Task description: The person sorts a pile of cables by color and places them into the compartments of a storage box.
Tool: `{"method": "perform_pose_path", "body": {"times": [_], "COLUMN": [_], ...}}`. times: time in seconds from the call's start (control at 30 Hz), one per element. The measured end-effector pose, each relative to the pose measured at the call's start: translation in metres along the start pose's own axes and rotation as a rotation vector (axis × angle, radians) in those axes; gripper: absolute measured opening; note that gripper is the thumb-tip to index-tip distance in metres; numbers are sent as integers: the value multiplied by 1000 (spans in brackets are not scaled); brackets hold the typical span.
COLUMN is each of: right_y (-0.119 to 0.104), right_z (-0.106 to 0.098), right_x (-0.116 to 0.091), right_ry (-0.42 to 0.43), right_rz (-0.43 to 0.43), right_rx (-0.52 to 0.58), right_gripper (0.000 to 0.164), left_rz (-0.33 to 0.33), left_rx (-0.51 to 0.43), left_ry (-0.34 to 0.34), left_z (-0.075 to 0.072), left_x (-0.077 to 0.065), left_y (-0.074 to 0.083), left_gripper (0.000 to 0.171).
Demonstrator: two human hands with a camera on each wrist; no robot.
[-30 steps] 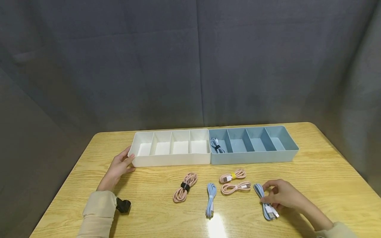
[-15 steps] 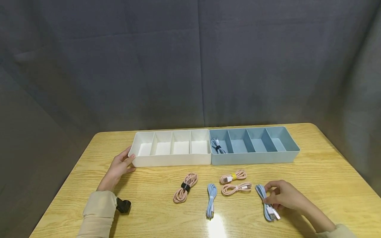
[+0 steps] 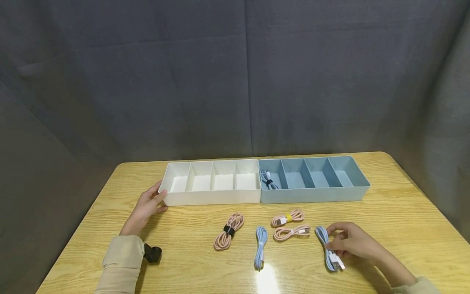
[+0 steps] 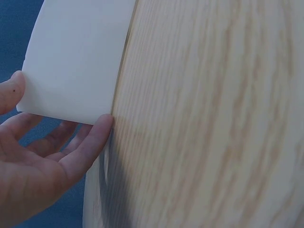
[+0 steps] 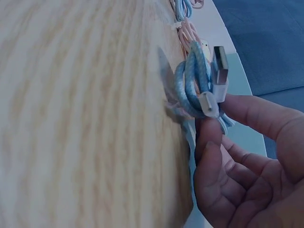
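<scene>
My right hand (image 3: 354,241) pinches a coiled light-blue charging cable (image 3: 324,247) between thumb and fingers at the right of the table. In the right wrist view, the cable's silver USB plug (image 5: 220,66) and a smaller white-housed plug (image 5: 209,104) point toward the camera. At the far left, my left hand (image 3: 146,206) touches the end of a white divided box (image 3: 213,199). In the left wrist view its thumb is at the box's upper edge and a fingertip at the lower edge. A blue divided box (image 3: 312,196) adjoins the white one and has a blue cable (image 3: 269,180) in its leftmost compartment.
Between the hands lie a pink cable with a black strap (image 3: 229,231), another blue cable (image 3: 260,248), a pink cable with a yellow strap (image 3: 288,218) and a pink cable with a pale tie (image 3: 291,232). A grey curtain (image 3: 249,81) hangs behind the wooden table (image 3: 191,261).
My right hand and the blue cable in it have shifted very slightly to the right. My left hand stays at the white box's end.
</scene>
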State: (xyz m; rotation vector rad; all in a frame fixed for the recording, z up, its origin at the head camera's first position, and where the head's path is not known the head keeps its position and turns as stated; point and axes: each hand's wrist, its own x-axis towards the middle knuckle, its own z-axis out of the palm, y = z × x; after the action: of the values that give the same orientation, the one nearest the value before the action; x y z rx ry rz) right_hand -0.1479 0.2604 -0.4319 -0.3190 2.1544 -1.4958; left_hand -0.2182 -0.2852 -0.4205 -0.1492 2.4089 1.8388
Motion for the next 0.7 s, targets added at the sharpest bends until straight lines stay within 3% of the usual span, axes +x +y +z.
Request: {"method": "perform_pose_path", "body": {"times": [0.7], "right_y": [-12], "right_z": [-9], "right_x": [1], "right_ry": [-20], "right_rz": [-52], "right_rx": [39], "right_gripper": [32], "left_rz": [-5], "left_rx": [-3], "left_ry": [12], "left_z": [2], "left_x": [0], "left_y": [1], "left_gripper": [55]}}
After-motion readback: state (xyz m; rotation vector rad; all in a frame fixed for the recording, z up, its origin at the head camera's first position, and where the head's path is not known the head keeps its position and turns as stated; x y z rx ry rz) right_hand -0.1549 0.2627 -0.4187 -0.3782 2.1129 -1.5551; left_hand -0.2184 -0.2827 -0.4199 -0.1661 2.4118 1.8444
